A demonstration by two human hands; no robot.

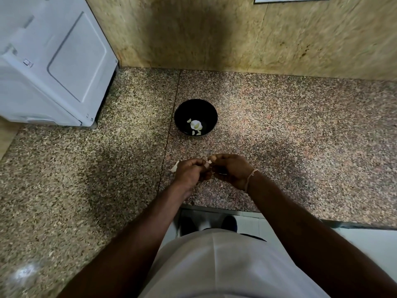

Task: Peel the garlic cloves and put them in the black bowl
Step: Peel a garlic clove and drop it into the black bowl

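Both hands meet over speckled granite tabletop: left hand & right hand curl fingers round a small pale clove, pinched btwn them. Round glossy black bowl sits beyond, w/ pale cloves inside

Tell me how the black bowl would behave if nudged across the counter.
The black bowl looks rounded with a narrow base, so it might rock slightly. Holding only a few garlic pieces, it is probably light and would likely slide easily on the polished-looking stone counter.
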